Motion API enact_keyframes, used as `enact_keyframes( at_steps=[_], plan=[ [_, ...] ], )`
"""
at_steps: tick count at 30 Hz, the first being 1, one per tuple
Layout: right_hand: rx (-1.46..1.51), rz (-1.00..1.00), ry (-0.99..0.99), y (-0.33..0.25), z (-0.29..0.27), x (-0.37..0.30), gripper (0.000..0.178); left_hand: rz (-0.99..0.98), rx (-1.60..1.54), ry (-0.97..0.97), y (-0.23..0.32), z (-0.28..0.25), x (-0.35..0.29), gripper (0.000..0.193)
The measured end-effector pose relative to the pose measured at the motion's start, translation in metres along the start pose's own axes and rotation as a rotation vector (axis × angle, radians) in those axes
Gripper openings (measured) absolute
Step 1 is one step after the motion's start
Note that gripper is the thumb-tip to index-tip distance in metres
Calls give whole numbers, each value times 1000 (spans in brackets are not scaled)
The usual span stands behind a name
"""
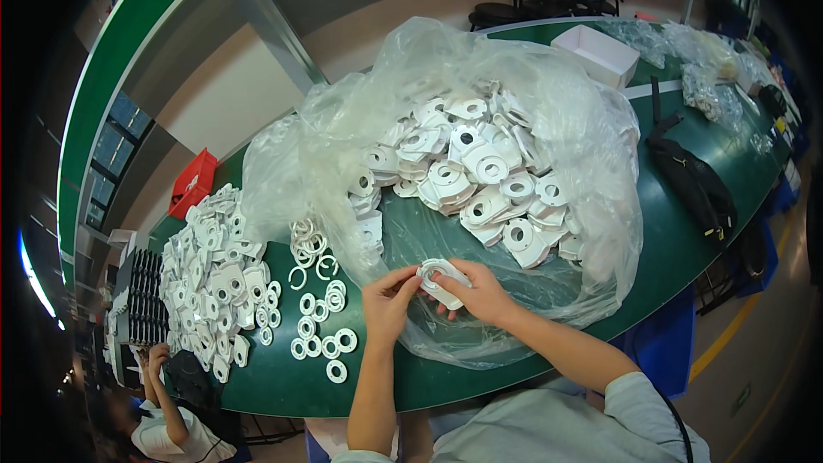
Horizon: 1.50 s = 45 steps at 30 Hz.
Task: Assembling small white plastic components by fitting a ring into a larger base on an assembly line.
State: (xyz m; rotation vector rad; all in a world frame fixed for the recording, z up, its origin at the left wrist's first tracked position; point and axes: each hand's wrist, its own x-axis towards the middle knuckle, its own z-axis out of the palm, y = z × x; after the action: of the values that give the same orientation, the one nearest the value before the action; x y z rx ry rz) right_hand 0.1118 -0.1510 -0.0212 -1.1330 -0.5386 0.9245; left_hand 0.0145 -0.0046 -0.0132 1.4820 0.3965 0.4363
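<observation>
I note the white, plastic-looking, round-holed plate (439, 293) held in the grip of the right hand (484, 291), at six o'clock from the heap of similar white plates (491, 169), the left hand (388, 304) pinched narrow at its nine o'clock edge, where I judge level bracing and light fingertip pressure advisable.

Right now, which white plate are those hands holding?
The white plate in the person's right grip, with the left grip at its edge; the other white plates lie in the left heap or the clear bag.
</observation>
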Motion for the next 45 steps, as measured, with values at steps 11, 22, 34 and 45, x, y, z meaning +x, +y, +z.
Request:
enact_keyframes(
  at_steps=[11,22,34,45],
  plan=[
    [-45,-14,78,0,-2,0,25,93,163,22,0,8,-6,21],
    [-223,-77,65,-2,-1,-1,25,260,377,-65,16,4,-5,24],
    [-265,-58,8,-1,-3,-2,30,305,446,-57,15,2,-8,15],
    [76,57,15,8,-10,1,42,69,205,-97,5,16,-9,32]
  ],
)
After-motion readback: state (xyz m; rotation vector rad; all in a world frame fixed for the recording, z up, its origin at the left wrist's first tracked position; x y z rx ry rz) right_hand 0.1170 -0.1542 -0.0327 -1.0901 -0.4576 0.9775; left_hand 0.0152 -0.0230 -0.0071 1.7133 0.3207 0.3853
